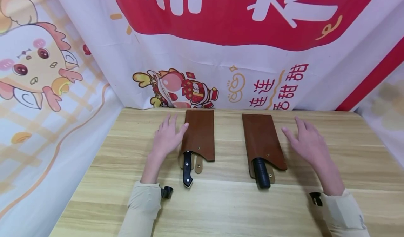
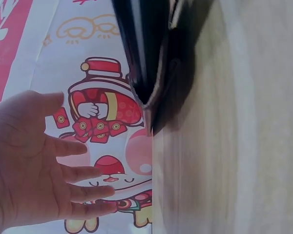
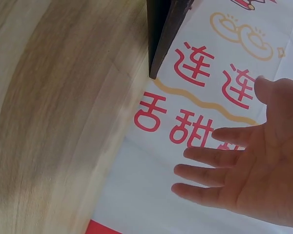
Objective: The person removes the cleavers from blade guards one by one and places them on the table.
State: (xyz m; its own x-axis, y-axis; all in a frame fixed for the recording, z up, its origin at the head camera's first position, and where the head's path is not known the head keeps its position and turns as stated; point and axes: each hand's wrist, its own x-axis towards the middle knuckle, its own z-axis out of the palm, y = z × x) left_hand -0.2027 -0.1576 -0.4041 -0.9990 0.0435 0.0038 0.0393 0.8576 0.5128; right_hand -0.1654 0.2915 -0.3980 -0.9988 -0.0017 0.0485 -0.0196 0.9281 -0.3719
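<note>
Two brown leather knife sheaths lie on the table, each with a knife handle sticking out toward me. The left sheath (image 1: 200,131) holds a knife with a black riveted handle (image 1: 187,170). From the right sheath (image 1: 261,135) comes a plain, rounded black handle (image 1: 261,173). Both blades are hidden. My left hand (image 1: 167,137) hovers beside the left sheath, fingers extended; its thumb overlaps that sheath's edge in the head view. To the right of the other sheath, my right hand (image 1: 309,140) is held with spread fingers. Both wrist views show bare palms holding nothing.
The wooden table (image 1: 227,209) ends at the back against a white and red printed cloth (image 1: 195,54). Another patterned cloth (image 1: 72,124) hangs along the left side. Small snap straps (image 1: 198,165) stick out by the sheath openings.
</note>
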